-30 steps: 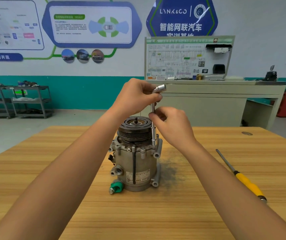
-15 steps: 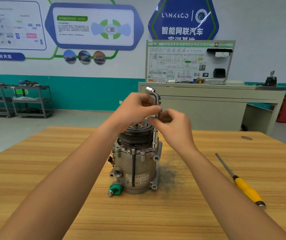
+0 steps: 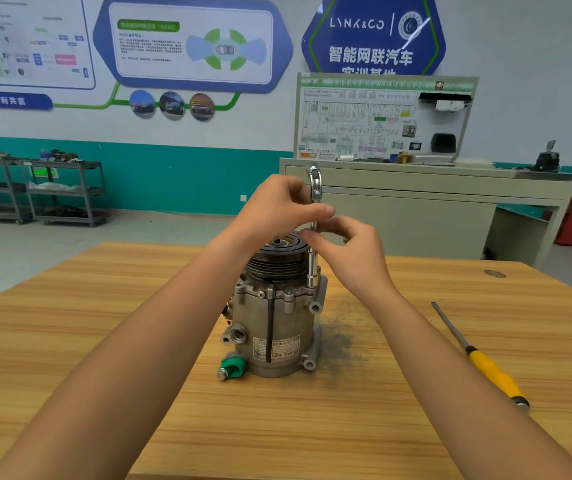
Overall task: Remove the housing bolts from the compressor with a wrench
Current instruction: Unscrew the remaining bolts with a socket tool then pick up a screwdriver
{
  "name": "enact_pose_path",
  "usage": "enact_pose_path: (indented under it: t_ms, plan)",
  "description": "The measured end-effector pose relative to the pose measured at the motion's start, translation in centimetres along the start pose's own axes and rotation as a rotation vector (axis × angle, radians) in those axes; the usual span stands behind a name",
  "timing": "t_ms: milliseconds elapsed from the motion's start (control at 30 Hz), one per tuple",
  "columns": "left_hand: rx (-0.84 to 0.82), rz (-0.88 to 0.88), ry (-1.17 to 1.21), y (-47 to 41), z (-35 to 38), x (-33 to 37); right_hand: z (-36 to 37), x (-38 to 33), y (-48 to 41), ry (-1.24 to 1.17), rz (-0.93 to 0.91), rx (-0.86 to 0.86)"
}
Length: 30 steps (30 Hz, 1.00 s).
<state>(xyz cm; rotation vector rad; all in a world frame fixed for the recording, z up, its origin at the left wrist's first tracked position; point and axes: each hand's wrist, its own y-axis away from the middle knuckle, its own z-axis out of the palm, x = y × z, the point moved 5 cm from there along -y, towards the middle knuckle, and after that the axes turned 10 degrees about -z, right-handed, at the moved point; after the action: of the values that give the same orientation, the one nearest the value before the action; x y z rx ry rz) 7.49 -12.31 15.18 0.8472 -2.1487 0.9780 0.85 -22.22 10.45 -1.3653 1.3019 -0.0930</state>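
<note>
Between pinching fingers of left hand point(image 3: 277, 209) and right hand point(image 3: 352, 252), wrench point(image 3: 312, 271) upright on compressor point(image 3: 274, 323); could slip off if tilted.

A compressor point(image 3: 274, 327) stands upright at the centre of a wooden table point(image 3: 52, 323), a dark smudge point(image 3: 341, 337) just to its right; a yellow-handled screwdriver point(image 3: 485, 368) lies farther right, well apart.
</note>
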Motion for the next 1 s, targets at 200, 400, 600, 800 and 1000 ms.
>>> enact_pose_path:
  t_ms: [200,400,600,800,1000]
  plan:
    - [-0.254,-0.012,0.015,0.2,-0.7,0.0,0.2,0.2,-0.8,-0.074,-0.005,-0.145]
    - [-0.092,-0.051,0.068,-0.4,-0.3,-0.3,0.0,0.8,-0.7,-0.058,0.032,-0.052]
    - [-0.148,-0.029,0.053,-0.4,0.3,-0.3,-0.2,0.8,-0.6,-0.068,-0.014,-0.04]
    - [-0.068,-0.04,0.051,-1.0,-0.2,-0.5,-0.1,1.1,-0.5,-0.079,0.03,-0.09]
    - [-0.173,-0.003,0.075,-0.7,0.3,-0.3,-0.1,0.9,-0.6,-0.113,0.021,-0.124]
